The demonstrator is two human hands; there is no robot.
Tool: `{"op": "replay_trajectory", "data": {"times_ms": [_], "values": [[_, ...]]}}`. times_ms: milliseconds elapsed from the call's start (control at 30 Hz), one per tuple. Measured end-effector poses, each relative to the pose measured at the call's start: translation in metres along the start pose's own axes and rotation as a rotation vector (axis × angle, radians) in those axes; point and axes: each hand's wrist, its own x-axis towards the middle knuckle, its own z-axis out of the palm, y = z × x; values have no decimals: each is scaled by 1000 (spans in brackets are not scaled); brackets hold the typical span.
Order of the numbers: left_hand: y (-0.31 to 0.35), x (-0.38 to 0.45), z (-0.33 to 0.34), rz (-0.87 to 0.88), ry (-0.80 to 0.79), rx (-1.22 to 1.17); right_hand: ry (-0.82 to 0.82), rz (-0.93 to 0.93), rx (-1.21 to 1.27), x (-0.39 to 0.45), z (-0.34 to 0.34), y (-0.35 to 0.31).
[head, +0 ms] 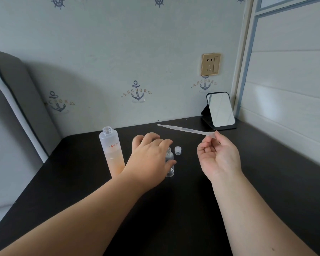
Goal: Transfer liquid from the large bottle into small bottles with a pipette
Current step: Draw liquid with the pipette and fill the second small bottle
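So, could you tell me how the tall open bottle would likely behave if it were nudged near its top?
The tall bottle is slim and upright, so it would probably tip rather than slide. Its neck is uncapped, so the orange liquid low inside might spill. It looks like light plastic, probably not fragile.

Just one view here, head-mounted wide-angle, looking forward and down over a dark table [266, 172] toward the wall [137, 52]. Pretty close in, both forearms reaching up from the bottom edge. No second view to overlap with.

Black table [266, 172], peach-tinted large bottle [112, 154], anchor-patterned pale wallpaper [137, 52].
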Motion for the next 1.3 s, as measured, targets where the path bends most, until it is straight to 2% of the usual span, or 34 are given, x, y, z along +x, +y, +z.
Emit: {"op": "replay_trajectory", "data": {"times_ms": [133,367,433,567,700,1000,1167,1300], "values": [[0,0,2,9,-1,-8,4,-7,6,0,0,-1],[-1,-17,-21,19,138,-113,20,-15,-17,-1,1,-1],[-6,-29,-30,-41,115,-210,13,-17,-23,-2,1,-1],[-22,-58,-39,-199,-28,-360,-3,-7,-33,-3,2,2],[-34,-77,-38,-297,-56,-418,-37,0,-55,-2,0,6],[-38,-89,-21,-416,-51,-645,-96,-21,-194,0,-3,13],[-43,-92,-18,-442,-99,-684,-101,-71,-263,1,0,14],[-49,-94,-17,-448,-59,-717,-113,-96,-328,0,1,15]]}}
